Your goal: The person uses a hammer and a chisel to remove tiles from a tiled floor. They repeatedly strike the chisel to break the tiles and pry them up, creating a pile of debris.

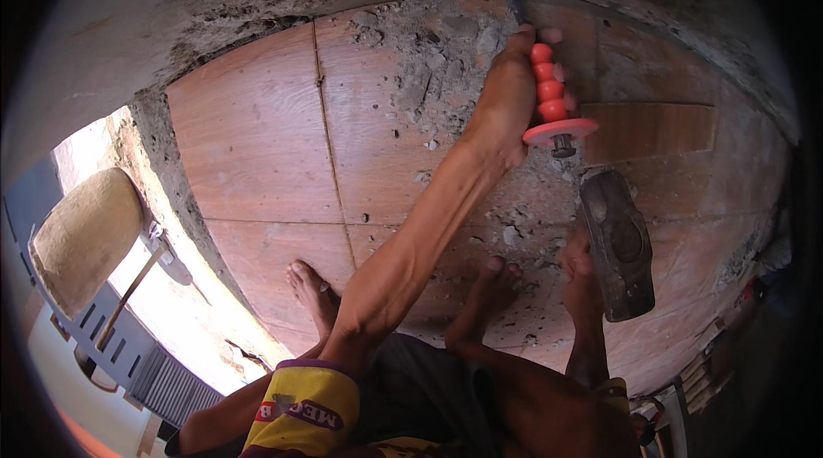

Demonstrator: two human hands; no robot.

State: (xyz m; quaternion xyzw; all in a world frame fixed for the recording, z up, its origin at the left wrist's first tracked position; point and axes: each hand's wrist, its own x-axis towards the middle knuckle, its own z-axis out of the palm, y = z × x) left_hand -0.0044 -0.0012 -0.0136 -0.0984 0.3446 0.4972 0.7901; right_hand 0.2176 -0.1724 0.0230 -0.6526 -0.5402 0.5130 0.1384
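My left hand [514, 95] is closed around the ridged orange-red grip of a cold chisel [548, 82], just above its round hand guard. The chisel's blade points away from me to the foot of the rough wall, and its steel striking end faces back towards me. At the right, my right hand [580, 262] holds a sledge hammer [617, 244]; the dark head hides the handle and part of the fingers. The hammer head is apart from the chisel's end. Broken mortar [431, 79] lies on the tiles left of the chisel.
Wood-look floor tiles [257, 136] carry scattered chips. A chipped, rough wall base [257, 14] curves along the far side. My bare feet [312, 284] stand on the tiles. A rounded tan object [90, 236] and a thin stick [132, 294] are beyond the left floor edge.
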